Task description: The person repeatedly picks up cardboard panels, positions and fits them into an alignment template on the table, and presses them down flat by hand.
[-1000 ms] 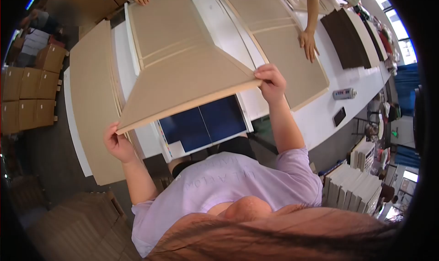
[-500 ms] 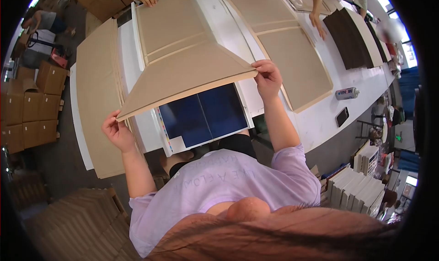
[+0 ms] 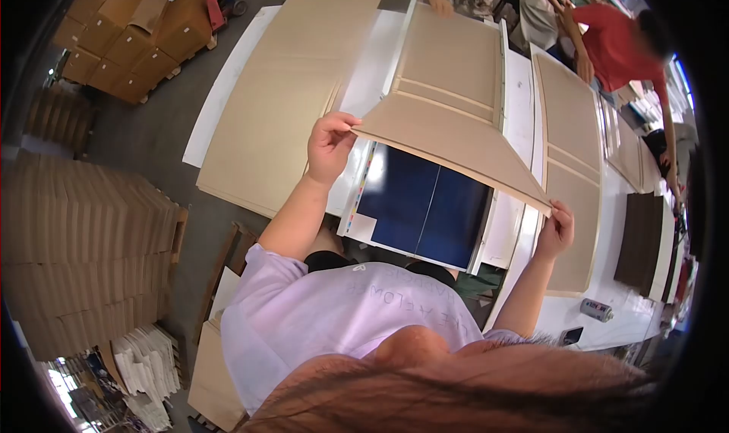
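Note:
A large tan cardboard panel (image 3: 448, 141) is bent up at its near end, the raised flap sloping above the table. My left hand (image 3: 330, 146) pinches the flap's left corner. At its right corner, my right hand (image 3: 557, 230) grips the edge between thumb and fingers. Under the flap lies a dark blue printed sheet (image 3: 418, 201) with a white border and small colour patches on its left margin. The panel's far part rests flat, with strips across it and light rails along its sides. A co-worker's hand (image 3: 439, 5) is by its far edge.
Left of the work lies a stack of tan boards (image 3: 266, 99). Another tan panel (image 3: 569, 167), a spray can (image 3: 596, 309), a phone (image 3: 571, 336) and dark boards (image 3: 639, 243) are on the right. A person in red (image 3: 619, 42) leans over the table. Cardboard stacks (image 3: 83, 243) stand at left.
The view has turned left, so the table appears farther right. Both my hands still hold the flap's corners. A person in red now shows at the upper right.

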### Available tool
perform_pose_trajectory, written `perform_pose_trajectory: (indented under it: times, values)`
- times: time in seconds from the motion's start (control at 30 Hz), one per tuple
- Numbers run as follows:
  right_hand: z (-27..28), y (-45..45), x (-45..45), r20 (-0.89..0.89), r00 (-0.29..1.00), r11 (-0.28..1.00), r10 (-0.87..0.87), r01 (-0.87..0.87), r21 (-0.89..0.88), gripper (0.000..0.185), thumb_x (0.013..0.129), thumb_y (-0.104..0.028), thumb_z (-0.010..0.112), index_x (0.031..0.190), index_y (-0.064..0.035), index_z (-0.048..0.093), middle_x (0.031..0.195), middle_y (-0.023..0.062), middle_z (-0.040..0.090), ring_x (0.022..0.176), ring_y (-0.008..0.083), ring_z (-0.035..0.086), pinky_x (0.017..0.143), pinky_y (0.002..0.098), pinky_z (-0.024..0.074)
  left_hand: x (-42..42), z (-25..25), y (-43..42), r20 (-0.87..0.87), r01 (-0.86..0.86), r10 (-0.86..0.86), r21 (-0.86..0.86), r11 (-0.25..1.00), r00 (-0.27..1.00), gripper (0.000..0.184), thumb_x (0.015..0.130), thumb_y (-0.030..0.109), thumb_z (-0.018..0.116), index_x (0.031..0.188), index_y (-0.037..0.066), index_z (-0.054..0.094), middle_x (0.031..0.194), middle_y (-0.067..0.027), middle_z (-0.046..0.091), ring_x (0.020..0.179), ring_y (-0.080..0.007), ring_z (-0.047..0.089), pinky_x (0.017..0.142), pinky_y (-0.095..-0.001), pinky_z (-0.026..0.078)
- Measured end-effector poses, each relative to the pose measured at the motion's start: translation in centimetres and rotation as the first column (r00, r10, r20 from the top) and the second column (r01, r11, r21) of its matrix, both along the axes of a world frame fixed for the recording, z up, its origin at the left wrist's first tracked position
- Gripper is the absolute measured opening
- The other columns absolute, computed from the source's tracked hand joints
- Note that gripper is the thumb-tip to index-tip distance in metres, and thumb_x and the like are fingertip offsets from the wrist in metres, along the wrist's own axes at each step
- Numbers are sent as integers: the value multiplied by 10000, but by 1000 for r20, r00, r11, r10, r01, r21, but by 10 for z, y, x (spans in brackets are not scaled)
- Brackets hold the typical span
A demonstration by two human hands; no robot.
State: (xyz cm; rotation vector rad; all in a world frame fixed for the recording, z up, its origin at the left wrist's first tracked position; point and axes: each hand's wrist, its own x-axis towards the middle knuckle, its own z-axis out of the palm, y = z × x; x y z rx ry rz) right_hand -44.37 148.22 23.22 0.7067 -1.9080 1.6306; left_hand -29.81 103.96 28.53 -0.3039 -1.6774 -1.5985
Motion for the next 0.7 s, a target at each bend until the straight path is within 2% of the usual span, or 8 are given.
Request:
perform_pose_trajectory:
  times: [0.2, 0.3, 0.37, 0.4, 0.5, 0.6, 0.63, 0.7]
  values:
    - [4, 7, 8, -12, 1000, 999, 22, -22, -29, 190, 785, 179, 558, 841, -3, 566, 993, 172, 645, 839, 165, 608, 698, 230, 481, 9, -1, 6, -2, -44, 44, -101, 994, 999, 336, 785, -218, 490, 939, 79, 525, 1031, -123, 596, 937, -174, 598, 790, -271, 505]
    - [15, 20, 18, 24, 998, 998, 58, -57, -37, 172, 793, 168, 565, 842, 4, 558, 999, 165, 633, 860, 172, 599, 713, 240, 484, 18, 18, 9, -38, -141, 136, -339, 930, 990, 301, 765, -206, 572, 901, 61, 547, 976, -87, 617, 866, -162, 618, 737, -248, 509]
    - [27, 28, 23, 69, 993, 995, 100, -98, -32, 145, 808, 148, 569, 844, 9, 549, 981, 153, 624, 870, 172, 587, 730, 254, 484, 25, 23, 5, 100, 7, 19, -252, 968, 995, 252, 800, -172, 553, 882, 67, 541, 990, -97, 616, 882, -170, 623, 747, -261, 518]
    - [8, 8, 12, 141, 980, 988, 142, -132, -77, 118, 827, 121, 566, 843, 6, 546, 957, 136, 615, 858, 161, 574, 736, 254, 476, 17, 9, -16, 192, 81, -41, -205, 975, 981, 231, 818, -154, 543, 873, 70, 538, 997, -102, 615, 890, -174, 625, 752, -268, 523]
    - [13, 7, 14, 280, 919, 945, 278, -210, -251, 63, 881, 42, 553, 841, -4, 538, 888, 88, 584, 820, 131, 536, 748, 254, 450, 31, 28, -7, 416, 228, -293, 200, 953, 861, 123, 873, -35, 568, 878, 84, 533, 980, -69, 609, 828, -143, 626, 714, -258, 519]
    - [19, -2, 6, 392, 811, 850, 434, -225, -477, 83, 926, -52, 539, 853, -15, 551, 834, 34, 541, 788, 108, 504, 735, 242, 410, 23, 30, 12, 295, 158, -406, 609, 777, 865, 73, 899, 72, 582, 863, 112, 533, 848, -19, 606, 738, -121, 617, 645, -248, 516]
    - [25, -13, -5, 413, 872, 926, 261, -106, -361, 76, 926, -57, 541, 865, -13, 554, 833, 32, 540, 789, 113, 507, 736, 249, 412, 8, 30, 10, 294, 122, -375, 622, 774, 879, 75, 897, 72, 581, 862, 114, 528, 830, -17, 601, 725, -121, 613, 647, -249, 516]
    - [62, -42, 2, 358, 928, 979, -99, 157, -134, 71, 927, -69, 545, 890, -10, 560, 830, 27, 538, 791, 124, 511, 738, 264, 415, -9, 41, 13, 270, 71, -307, 636, 769, 913, 81, 892, 73, 578, 861, 116, 516, 793, -13, 590, 699, -119, 604, 650, -252, 516]
